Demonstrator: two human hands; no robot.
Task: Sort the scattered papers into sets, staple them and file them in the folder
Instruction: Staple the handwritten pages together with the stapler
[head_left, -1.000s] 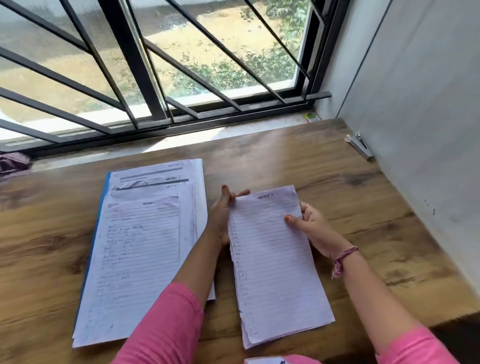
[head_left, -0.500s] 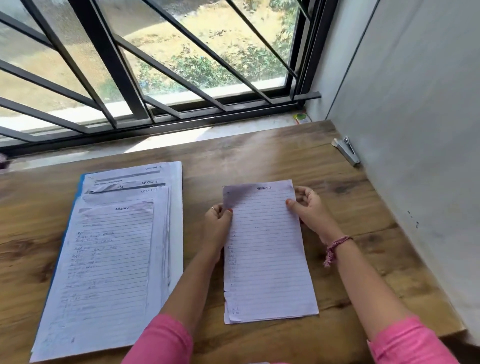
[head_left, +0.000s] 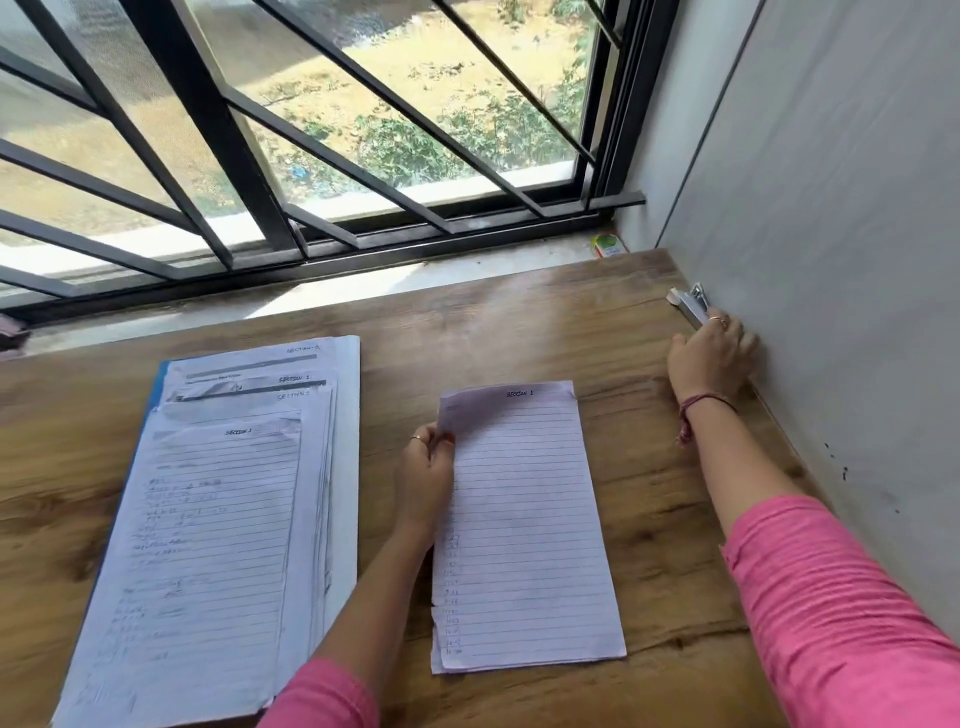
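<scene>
A brown wood-grain table (head_left: 519, 322) is seen below a black barred window (head_left: 311, 130), with a grey wall (head_left: 831, 208) along its right edge. On the table's left part, a large stack of lined white papers (head_left: 208, 545) is laid over a blue folder (head_left: 158, 379), of which only a thin edge is shown. A smaller set of lined sheets headed "Section 1" (head_left: 524, 530) is placed flat near the middle of the table, well apart from the stack. Its upper left edge is pinched by the left hand (head_left: 426, 478), thumb on top, and the corner there is lifted slightly. The right hand (head_left: 711, 358) is stretched far to the right, by the wall, with its fingers curled around the near end of a small silver metal stapler (head_left: 688, 304). A small green and white object (head_left: 608, 245) is seen on the window sill.
</scene>
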